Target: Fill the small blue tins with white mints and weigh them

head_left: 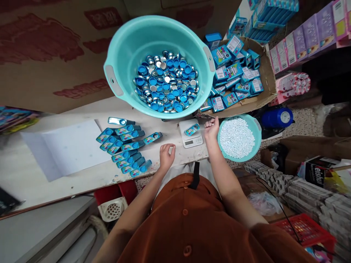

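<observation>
One blue tin (192,129) sits on the small white scale (196,138) on the tabletop (172,133), directly before the person, and neither hand touches it. The left hand (166,155) is near the scale's left side, its grip narrow, thumb close to bent fingers; whether the tips meet or pinch anything is too small to tell. The right hand (211,128) curls between the scale and the basin (258,133) of white pellets (238,137); I cannot tell whether its grip holds any. Good handling means keeping both hands off the scale while its display (189,143) settles, setting the tin squarely on the middle, and letting no stray pellet land beside it, as that could skew the reading.
</observation>
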A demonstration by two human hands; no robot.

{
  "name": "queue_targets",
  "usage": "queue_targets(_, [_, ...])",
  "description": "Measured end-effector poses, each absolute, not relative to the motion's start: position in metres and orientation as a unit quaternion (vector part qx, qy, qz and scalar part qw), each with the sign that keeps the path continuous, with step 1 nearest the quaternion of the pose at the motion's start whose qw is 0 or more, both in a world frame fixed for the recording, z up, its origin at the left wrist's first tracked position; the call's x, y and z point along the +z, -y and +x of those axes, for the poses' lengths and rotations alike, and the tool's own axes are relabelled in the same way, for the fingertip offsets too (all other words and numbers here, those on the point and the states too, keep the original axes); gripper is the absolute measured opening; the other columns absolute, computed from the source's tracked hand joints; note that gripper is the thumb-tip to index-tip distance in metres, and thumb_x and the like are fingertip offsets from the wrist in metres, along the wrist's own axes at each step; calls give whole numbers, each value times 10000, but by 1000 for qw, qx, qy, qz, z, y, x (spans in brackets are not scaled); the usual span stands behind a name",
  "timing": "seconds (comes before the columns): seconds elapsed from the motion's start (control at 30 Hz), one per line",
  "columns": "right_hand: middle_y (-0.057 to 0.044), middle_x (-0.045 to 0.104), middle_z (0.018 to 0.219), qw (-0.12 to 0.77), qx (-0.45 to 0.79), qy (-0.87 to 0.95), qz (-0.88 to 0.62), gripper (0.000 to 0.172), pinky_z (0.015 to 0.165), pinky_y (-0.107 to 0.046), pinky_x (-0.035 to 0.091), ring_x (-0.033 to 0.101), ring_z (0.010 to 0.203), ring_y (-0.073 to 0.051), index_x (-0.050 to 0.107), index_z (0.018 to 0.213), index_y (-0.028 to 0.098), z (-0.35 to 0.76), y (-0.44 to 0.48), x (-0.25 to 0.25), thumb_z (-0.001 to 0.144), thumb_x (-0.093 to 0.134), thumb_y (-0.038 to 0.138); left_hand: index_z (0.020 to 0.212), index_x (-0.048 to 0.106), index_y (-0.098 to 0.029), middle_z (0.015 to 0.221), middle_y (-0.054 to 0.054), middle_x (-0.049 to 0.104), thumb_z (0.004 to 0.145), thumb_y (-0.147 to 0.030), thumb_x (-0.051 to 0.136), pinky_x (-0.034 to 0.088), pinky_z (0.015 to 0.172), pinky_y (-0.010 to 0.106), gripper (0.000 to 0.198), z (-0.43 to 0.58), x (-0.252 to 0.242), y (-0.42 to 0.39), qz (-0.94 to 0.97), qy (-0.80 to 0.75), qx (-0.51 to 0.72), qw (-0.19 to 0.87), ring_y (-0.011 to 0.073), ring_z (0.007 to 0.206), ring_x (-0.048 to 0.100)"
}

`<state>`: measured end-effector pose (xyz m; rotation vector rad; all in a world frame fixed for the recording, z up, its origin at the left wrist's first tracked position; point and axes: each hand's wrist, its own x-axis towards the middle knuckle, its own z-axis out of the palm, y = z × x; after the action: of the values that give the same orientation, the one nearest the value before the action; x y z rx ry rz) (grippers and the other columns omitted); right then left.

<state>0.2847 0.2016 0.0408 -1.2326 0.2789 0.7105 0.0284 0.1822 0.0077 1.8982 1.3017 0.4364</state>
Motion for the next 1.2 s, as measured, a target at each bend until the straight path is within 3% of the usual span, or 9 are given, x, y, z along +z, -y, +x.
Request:
queue_targets(0.43, [107,261,452,716,193,-257,-620,338,360,-153,266,301,348,-50,315,633,219,378,-41,48,935,290,368,877,610,-216,884,60,648,888,-313,475,419,864,377,167,20,5,-163,760,-509,164,368,232,906,544])
queue_targets(0.7, [100,308,485,736,242,-259,-577,314,370,-149,289,330,365,-42,358,666,218,378,-32,44,936,296,366,863,601,-220,883,57,646,888,-317,478,417,874,382,159,30,7,-148,768,-516,144,351,236,917,552])
queue_targets(0.93, [35,525,666,704,291,-303,-572,247,547,-143,499,559,569,-46,502,783,198,371,-53,50,937,376,345,871,601,-213,884,55,647,893,-319,469,420,868,373,171,45,9,-135,773,-507,141,354,230,915,550])
queue_targets(1.2, [-18,627,778,688,402,-282,-535,161,738,-211,565,635,736,-81,584,833,175,343,-82,64,885,432,155,851,596,-215,870,56,644,887,-314,475,425,859,374,160,60,7,-126,763,-515,155,359,234,903,549])
